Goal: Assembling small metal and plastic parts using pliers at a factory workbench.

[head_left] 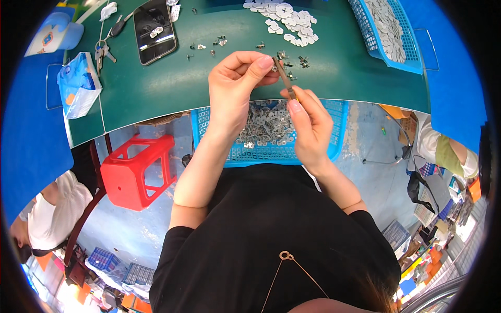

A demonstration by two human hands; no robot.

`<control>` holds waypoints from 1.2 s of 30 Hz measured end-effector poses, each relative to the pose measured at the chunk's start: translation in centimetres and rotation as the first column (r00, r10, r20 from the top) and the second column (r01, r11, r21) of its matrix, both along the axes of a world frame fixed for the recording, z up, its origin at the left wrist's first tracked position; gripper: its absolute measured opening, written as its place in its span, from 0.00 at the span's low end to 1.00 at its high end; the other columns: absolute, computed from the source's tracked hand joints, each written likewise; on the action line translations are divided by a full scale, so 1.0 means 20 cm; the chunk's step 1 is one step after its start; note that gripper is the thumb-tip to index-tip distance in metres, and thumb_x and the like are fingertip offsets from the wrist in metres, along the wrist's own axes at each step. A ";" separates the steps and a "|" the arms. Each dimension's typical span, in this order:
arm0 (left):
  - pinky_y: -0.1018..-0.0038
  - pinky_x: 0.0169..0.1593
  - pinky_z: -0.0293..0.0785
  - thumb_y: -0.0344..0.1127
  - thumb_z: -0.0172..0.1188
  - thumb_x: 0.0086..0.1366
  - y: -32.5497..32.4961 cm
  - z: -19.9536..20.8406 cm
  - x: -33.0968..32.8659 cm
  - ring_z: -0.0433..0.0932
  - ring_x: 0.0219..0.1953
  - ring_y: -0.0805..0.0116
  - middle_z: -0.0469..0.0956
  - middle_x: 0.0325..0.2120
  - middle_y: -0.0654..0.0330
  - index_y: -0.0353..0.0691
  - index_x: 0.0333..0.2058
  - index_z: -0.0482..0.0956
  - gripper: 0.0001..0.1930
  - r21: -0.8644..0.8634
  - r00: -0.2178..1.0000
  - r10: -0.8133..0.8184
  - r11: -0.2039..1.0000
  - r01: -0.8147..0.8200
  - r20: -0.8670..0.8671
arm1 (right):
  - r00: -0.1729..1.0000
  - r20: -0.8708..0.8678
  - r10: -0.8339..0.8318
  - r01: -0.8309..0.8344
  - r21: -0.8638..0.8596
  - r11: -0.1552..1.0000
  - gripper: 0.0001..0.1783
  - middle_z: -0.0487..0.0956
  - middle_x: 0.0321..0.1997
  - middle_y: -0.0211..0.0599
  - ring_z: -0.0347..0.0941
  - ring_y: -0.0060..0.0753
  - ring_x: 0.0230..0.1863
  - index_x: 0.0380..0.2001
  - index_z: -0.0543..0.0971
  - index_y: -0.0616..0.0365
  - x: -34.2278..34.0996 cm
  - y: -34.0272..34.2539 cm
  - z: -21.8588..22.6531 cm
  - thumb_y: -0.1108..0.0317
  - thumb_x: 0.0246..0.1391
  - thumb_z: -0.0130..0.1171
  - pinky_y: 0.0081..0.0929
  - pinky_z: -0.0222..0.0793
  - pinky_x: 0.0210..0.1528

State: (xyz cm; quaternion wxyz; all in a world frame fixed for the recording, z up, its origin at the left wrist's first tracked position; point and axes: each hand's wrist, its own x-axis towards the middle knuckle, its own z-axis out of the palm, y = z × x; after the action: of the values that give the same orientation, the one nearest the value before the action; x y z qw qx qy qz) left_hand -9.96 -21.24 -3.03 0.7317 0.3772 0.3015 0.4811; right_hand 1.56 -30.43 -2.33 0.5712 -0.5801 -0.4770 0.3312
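Observation:
My left hand (pixel 241 78) pinches a tiny shiny part (pixel 274 68) between thumb and fingertips above the green table (pixel 156 86). In my right hand (pixel 311 122) is a pair of metal tweezers (pixel 284 78), its tips up against that part. Several small metal-and-dark pieces (pixel 303 62) lie scattered just beyond my hands, with more small pieces (pixel 221 40) farther left. Below the table's edge, at my lap, a blue plastic basket (pixel 338 125) holds a heap of small clear and silvery parts (pixel 266 125). The exact shape of the pinched part is too small to make out.
White flat pieces (pixel 292 21) are piled at the far side, near a blue basket (pixel 412 60) of similar pieces. At left lie a phone (pixel 156 44), keys (pixel 104 55) and a tissue pack (pixel 79 86). A red stool (pixel 125 177) stands below; people sit at both sides.

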 end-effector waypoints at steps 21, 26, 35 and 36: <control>0.73 0.32 0.72 0.38 0.64 0.53 0.30 0.04 -0.23 0.76 0.31 0.67 0.77 0.26 0.66 0.48 0.30 0.82 0.06 0.812 0.172 0.806 0.512 0.278 -0.567 | 0.741 0.670 0.053 0.141 -0.231 0.963 0.14 0.72 0.27 0.34 0.65 0.26 0.25 0.40 0.77 0.65 0.16 0.10 0.11 0.65 0.54 0.57 0.21 0.62 0.29; 0.71 0.32 0.72 0.39 0.64 0.51 0.32 0.09 -0.28 0.76 0.33 0.67 0.76 0.26 0.68 0.50 0.31 0.81 0.07 0.704 0.149 0.713 0.596 0.388 -0.685 | 0.733 0.680 -0.006 0.169 -0.173 0.970 0.17 0.73 0.31 0.35 0.65 0.26 0.28 0.43 0.75 0.64 0.17 0.10 0.11 0.66 0.52 0.60 0.21 0.63 0.31; 0.76 0.31 0.70 0.37 0.65 0.52 0.21 0.04 -0.32 0.73 0.26 0.71 0.77 0.25 0.68 0.47 0.32 0.81 0.08 0.602 0.118 0.599 0.733 0.318 -0.792 | 0.897 0.441 -0.010 0.079 -0.137 0.988 0.18 0.71 0.37 0.34 0.63 0.22 0.33 0.46 0.73 0.68 0.18 0.09 0.11 0.71 0.52 0.59 0.17 0.62 0.36; 0.76 0.31 0.70 0.37 0.65 0.52 0.21 0.03 -0.32 0.73 0.25 0.71 0.77 0.26 0.68 0.47 0.31 0.81 0.08 0.614 0.135 0.604 0.736 0.285 -0.786 | 0.905 0.425 0.001 0.067 -0.145 0.987 0.18 0.71 0.38 0.34 0.63 0.21 0.34 0.46 0.73 0.69 0.18 0.08 0.11 0.71 0.52 0.59 0.17 0.62 0.36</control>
State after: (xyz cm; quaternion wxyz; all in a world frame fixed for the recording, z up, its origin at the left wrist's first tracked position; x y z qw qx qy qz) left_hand -16.33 -17.07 -2.40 0.1089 0.7795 0.5552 0.2690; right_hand 5.08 -28.76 -0.10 0.4124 -0.6890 -0.5524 0.2238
